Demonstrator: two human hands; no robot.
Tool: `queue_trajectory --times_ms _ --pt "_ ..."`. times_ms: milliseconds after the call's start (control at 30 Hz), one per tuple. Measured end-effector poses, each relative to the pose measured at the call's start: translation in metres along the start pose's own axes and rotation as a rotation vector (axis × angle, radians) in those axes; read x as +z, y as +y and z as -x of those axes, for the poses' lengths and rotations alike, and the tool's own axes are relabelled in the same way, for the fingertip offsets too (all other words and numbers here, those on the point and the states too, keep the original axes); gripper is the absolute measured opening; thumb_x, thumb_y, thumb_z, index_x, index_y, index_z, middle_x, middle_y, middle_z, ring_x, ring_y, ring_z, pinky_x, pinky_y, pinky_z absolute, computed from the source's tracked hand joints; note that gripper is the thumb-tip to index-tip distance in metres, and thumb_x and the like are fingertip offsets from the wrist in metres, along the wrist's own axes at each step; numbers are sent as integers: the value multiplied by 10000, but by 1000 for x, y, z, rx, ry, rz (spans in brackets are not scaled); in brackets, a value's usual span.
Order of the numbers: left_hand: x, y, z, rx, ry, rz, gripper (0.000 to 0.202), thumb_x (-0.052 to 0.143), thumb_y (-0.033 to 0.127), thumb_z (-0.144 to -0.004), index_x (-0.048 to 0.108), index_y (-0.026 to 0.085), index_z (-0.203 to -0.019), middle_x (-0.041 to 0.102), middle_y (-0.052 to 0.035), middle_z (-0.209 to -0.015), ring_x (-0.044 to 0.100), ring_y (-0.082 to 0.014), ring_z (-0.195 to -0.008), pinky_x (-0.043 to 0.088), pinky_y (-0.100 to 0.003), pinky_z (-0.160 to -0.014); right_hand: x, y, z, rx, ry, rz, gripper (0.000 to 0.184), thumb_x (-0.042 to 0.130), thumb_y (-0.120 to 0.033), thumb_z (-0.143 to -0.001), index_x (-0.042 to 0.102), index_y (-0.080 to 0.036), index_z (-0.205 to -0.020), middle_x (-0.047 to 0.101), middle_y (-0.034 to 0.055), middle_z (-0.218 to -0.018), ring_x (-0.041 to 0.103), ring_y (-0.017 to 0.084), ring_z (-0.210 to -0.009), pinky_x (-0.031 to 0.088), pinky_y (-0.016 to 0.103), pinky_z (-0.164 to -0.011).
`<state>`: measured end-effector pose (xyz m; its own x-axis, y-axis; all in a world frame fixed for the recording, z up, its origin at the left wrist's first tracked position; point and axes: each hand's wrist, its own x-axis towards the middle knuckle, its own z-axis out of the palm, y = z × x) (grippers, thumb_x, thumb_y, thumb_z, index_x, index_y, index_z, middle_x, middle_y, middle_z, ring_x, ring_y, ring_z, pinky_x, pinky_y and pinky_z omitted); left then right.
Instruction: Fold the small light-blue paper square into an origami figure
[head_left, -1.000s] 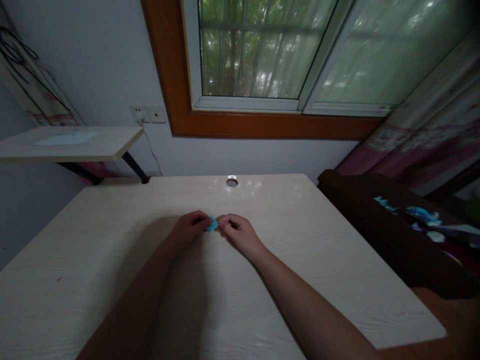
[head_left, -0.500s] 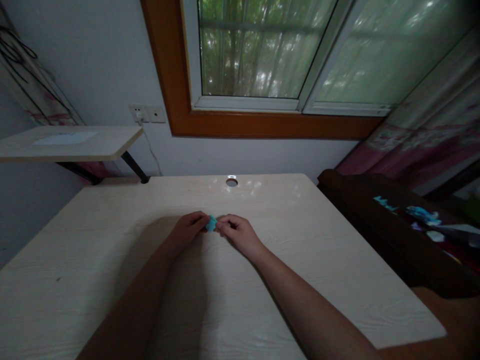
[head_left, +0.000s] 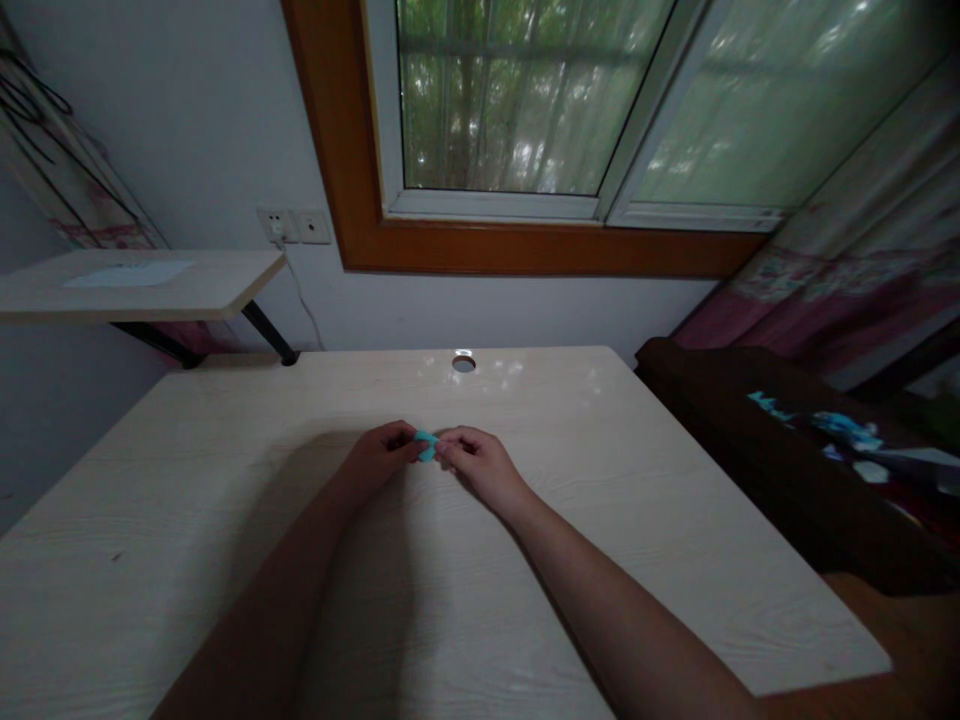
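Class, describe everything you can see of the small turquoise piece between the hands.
The turquoise piece is small and thin-looking, perhaps paper or cloth, and appears bent. Its ends are partly hidden. The left hand pinches one side; the right hand appears to pinch the other. Whether it touches the pale table is unclear.

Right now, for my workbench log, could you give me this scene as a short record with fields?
Held item: small turquoise piece, material unclear
Left hand: pinching the piece's left side
Right hand: fingertips closed at its right edge
Surface: pale wood-grain desk, round hole near its far edge
Left side: raised pale shelf on black legs
Beyond: window with orange-brown wooden frame
Right side: dark brown furniture bearing turquoise items, too blurred to identify
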<state>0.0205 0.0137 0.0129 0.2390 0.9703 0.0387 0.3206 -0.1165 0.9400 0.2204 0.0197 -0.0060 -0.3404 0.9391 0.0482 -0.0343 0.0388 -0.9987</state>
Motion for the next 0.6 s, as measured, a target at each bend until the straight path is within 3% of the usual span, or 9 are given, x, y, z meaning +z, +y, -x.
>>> queue_trajectory --times_ms 333,600 --pt "-1 -8 0 8 -30 -40 294 671 455 -793 664 162 -816 642 0 -724 549 -141 -677 409 -251 -644 0 -4 1 2 9 22 232 672 -371 -793 708 -158 -876 628 9 -675 513 107 -571 379 232 -545" --pt "1 -7 0 33 16 -30 301 694 463 -772 634 171 -815 589 16 -694 518 -125 -645 393 -236 -596 1 -1 0 -1 -1 43 197 657 -346 -788 694 -167 -860 627 4 -662 523 111 -561 405 237 -559"
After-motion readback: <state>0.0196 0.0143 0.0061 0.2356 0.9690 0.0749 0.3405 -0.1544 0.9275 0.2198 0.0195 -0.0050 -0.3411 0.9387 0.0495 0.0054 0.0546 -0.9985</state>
